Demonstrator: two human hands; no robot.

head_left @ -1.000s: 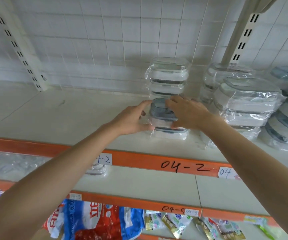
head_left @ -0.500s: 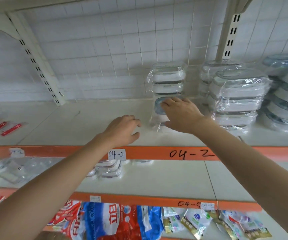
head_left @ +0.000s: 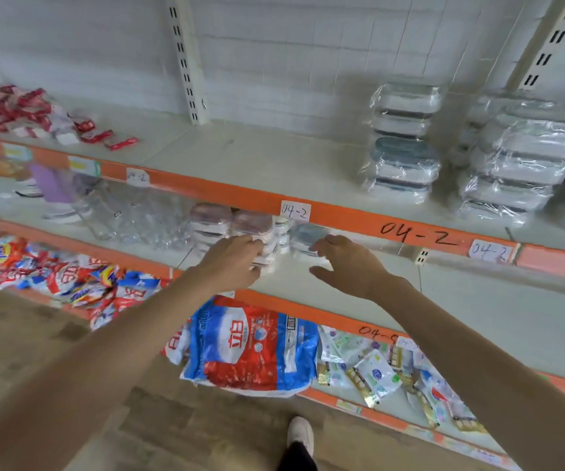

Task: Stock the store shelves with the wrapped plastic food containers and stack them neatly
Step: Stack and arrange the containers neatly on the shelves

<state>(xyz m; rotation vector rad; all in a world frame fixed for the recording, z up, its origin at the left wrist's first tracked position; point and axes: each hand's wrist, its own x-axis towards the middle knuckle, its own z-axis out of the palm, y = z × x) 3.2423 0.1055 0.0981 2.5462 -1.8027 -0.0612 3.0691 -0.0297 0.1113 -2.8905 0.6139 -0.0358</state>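
On the upper shelf [head_left: 274,154] stand wrapped container stacks: a blue-lidded one [head_left: 403,164] at the front, a clear one [head_left: 407,107] behind it and a larger stack [head_left: 525,164] to the right. Both my hands are down at the middle shelf [head_left: 478,300]. My left hand [head_left: 233,260] curls its fingers round a wrapped stack of pink-lidded containers [head_left: 257,226]. Spread open, my right hand [head_left: 345,263] touches a wrapped blue-lidded container [head_left: 305,237] with its fingertips. Another pink-lidded stack [head_left: 209,219] stands further left.
Clear plastic items [head_left: 131,212] lie left on the middle shelf. Detergent bags [head_left: 250,345] and small sachets [head_left: 373,368] fill the bottom shelf. Red packets [head_left: 36,110] sit at the upper left. A slotted post [head_left: 186,59] rises behind. My shoe [head_left: 301,433] is on the wooden floor.
Both hands left the blue-lidded stack on the upper shelf and dropped to the middle shelf. The view tilted down and left.
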